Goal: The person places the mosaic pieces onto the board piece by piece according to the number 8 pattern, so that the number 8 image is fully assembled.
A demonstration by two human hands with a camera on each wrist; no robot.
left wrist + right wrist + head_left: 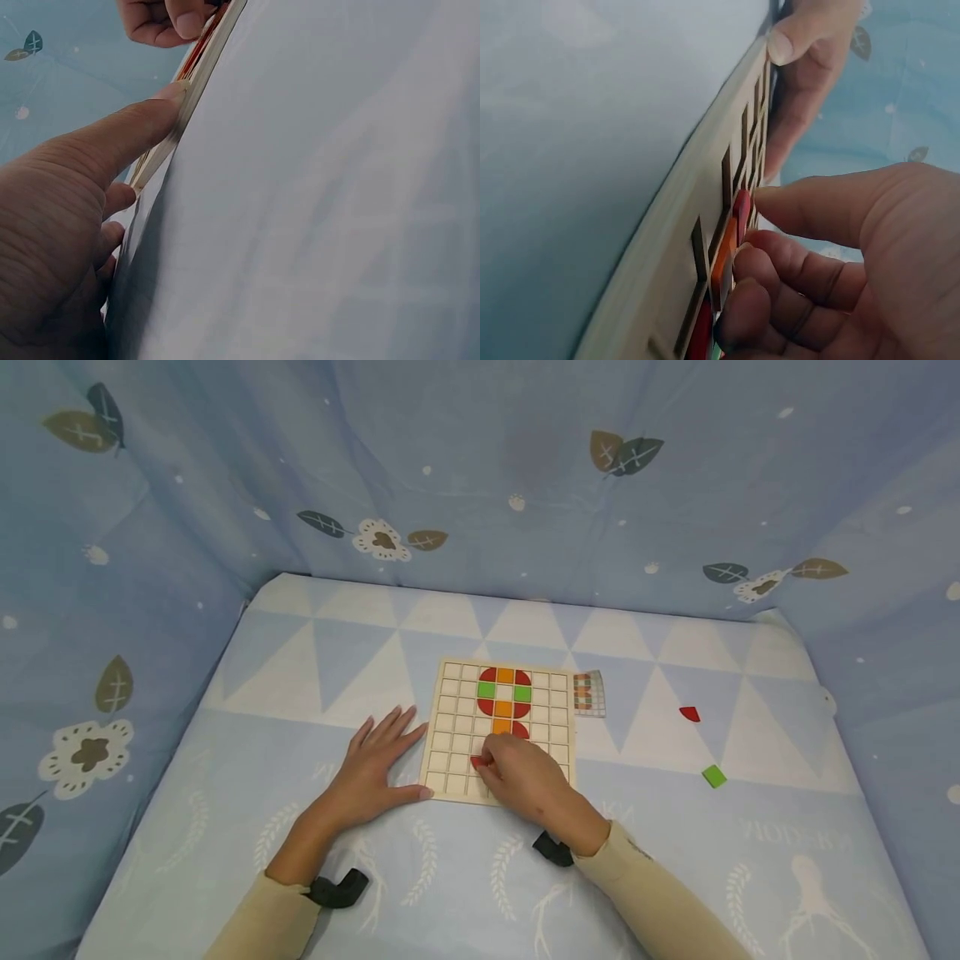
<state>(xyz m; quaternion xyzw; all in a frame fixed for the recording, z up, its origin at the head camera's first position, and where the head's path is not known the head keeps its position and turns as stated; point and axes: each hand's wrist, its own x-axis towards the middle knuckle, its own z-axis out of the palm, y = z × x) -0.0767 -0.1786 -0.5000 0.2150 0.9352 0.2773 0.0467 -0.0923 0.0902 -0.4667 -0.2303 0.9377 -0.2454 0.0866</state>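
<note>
A square wooden grid board [450, 743] lies on the cloth, with red, green and orange tiles set in its middle columns. My left hand [375, 768] rests at the board's left side, fingers spread, its thumb at the near left corner. Over the lower middle of the grid, my right hand [525, 777] pinches a small red tile [476, 762] between thumb and fingers. In the right wrist view that red tile [741, 206] is at the thumb tip, close to an orange tile [721, 262] in the board. The curled right fingers hide part of the grid.
A small pattern card [590, 693] shows beside the board's right edge. Farther right on the cloth lie a red quarter-round tile [690, 714] and a green square tile [714, 776]. Patterned blue curtains [480, 468] hang behind and at both sides.
</note>
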